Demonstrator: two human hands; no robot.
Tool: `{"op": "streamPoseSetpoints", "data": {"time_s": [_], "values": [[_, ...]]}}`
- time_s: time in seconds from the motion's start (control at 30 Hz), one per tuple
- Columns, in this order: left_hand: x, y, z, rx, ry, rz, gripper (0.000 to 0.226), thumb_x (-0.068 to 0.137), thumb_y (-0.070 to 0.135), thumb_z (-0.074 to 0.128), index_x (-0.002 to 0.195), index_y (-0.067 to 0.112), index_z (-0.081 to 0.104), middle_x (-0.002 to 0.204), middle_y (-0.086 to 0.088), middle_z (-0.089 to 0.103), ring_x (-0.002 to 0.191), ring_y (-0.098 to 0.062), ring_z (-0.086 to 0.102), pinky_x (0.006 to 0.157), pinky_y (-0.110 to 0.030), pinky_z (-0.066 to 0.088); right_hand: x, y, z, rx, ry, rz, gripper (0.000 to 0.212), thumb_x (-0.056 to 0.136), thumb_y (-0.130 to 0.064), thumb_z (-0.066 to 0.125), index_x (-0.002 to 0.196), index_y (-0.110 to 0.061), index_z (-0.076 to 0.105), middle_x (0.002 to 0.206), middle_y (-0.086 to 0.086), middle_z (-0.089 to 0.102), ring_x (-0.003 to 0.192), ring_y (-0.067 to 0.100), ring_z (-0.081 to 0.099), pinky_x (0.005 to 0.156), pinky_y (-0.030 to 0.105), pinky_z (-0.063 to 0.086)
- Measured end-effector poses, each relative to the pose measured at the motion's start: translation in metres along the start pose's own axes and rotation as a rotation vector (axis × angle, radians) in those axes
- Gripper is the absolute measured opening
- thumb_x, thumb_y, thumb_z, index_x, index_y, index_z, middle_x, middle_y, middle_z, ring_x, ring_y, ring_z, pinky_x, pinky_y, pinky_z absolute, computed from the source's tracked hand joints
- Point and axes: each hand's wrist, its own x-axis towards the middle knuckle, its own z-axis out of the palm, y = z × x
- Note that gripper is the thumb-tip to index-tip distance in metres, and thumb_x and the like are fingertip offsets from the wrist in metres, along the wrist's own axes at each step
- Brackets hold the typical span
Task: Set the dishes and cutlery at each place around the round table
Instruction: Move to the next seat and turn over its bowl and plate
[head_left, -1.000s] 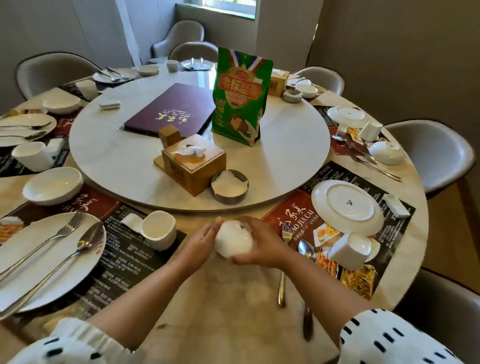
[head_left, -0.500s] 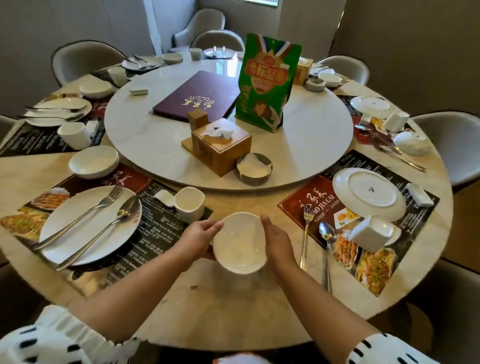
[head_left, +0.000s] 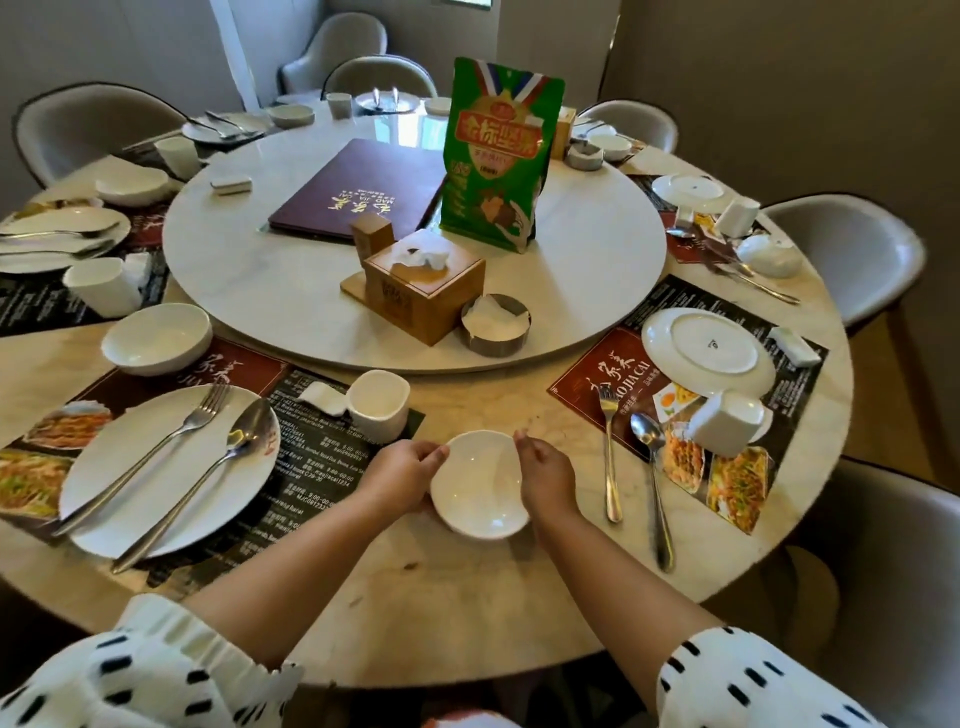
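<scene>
A small white bowl (head_left: 478, 486) is upright between my hands, low over the bare marble table near its front edge. My left hand (head_left: 400, 478) grips its left rim and my right hand (head_left: 545, 475) grips its right rim. To the right lie a fork (head_left: 609, 452) and a spoon (head_left: 652, 483) beside a placemat (head_left: 597, 374) carrying an upside-down plate (head_left: 709, 351) and a tipped white cup (head_left: 727, 422). To the left, a plate (head_left: 171, 467) holds a fork and spoon, with a cup (head_left: 378, 405) and a bowl (head_left: 156, 339) nearby.
The round turntable (head_left: 291, 291) carries a wooden tissue box (head_left: 423, 291), a metal ashtray (head_left: 496, 325), a green bag (head_left: 496, 156) and a purple menu (head_left: 358, 187). More place settings ring the table. Grey chairs (head_left: 852, 254) stand around it.
The bowl was upside down in my hands a second ago. It has been turned mouth up and lowered toward the table. My view has pulled back from the table.
</scene>
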Motion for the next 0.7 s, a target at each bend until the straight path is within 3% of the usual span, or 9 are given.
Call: {"op": "streamPoseSetpoints", "data": {"time_s": [0.13,0.23,0.4,0.47,0.53,0.6,0.7], "values": [[0.008,-0.005,-0.002,0.203,0.007,0.040,0.037,0.097,0.034,0.044,0.125,0.013,0.059,0.111,-0.010,0.066,0.096,-0.028,0.065,0.083,-0.038,0.055,0.001,-0.002,0.001,-0.015,-0.024,0.003,0.041,0.098,-0.035,0.039,0.100,-0.003,0.065,0.088,0.008,0.059,0.085,0.021,0.053,0.073,0.030,0.041],[0.008,-0.002,-0.005,0.357,0.006,0.080,0.037,0.097,0.037,0.044,0.119,0.014,0.062,0.108,-0.007,0.068,0.095,-0.022,0.064,0.084,-0.036,0.054,0.003,-0.006,-0.006,-0.061,-0.099,0.009,0.041,0.099,-0.036,0.037,0.104,-0.005,0.063,0.089,0.005,0.058,0.085,0.020,0.053,0.076,0.032,0.043],[0.002,0.027,-0.008,0.521,0.198,0.333,0.041,0.091,0.041,0.051,0.125,0.017,0.057,0.117,-0.004,0.064,0.100,-0.014,0.062,0.079,-0.026,0.049,0.040,-0.027,-0.075,-0.203,-0.028,-0.309,0.029,0.095,-0.031,0.049,0.105,-0.007,0.063,0.093,0.001,0.058,0.089,0.016,0.056,0.075,0.028,0.043],[0.000,0.048,-0.001,0.516,0.238,0.410,0.044,0.090,0.043,0.052,0.129,0.021,0.053,0.124,0.000,0.060,0.106,-0.013,0.060,0.082,-0.025,0.050,0.066,-0.035,-0.124,-0.441,0.088,-0.385,0.032,0.090,-0.029,0.057,0.116,-0.010,0.059,0.108,0.004,0.054,0.106,0.022,0.051,0.084,0.030,0.041],[-0.003,0.069,0.014,0.528,0.247,0.460,0.046,0.090,0.045,0.050,0.131,0.025,0.050,0.131,0.003,0.056,0.113,-0.011,0.056,0.085,-0.023,0.050,0.091,-0.040,-0.172,-0.888,0.137,-0.354,0.048,0.085,-0.037,0.062,0.126,-0.012,0.051,0.124,0.010,0.050,0.117,0.029,0.043,0.094,0.035,0.038],[-0.008,0.090,0.040,0.540,0.216,0.472,0.048,0.091,0.045,0.049,0.134,0.026,0.045,0.138,0.004,0.049,0.121,-0.011,0.051,0.092,-0.024,0.046,0.108,-0.043,-0.206,-1.283,0.025,-0.198,0.068,0.077,-0.050,0.067,0.131,-0.015,0.044,0.131,0.010,0.045,0.123,0.031,0.038,0.096,0.038,0.039],[-0.010,0.110,0.089,0.559,0.150,0.490,0.053,0.092,0.045,0.047,0.140,0.027,0.037,0.146,0.004,0.039,0.133,-0.013,0.039,0.107,-0.030,0.037,0.124,-0.041,-0.219,-1.550,-0.247,-0.033,0.077,0.063,-0.054,0.077,0.124,-0.017,0.049,0.123,0.006,0.053,0.115,0.027,0.050,0.090,0.038,0.047]]}}
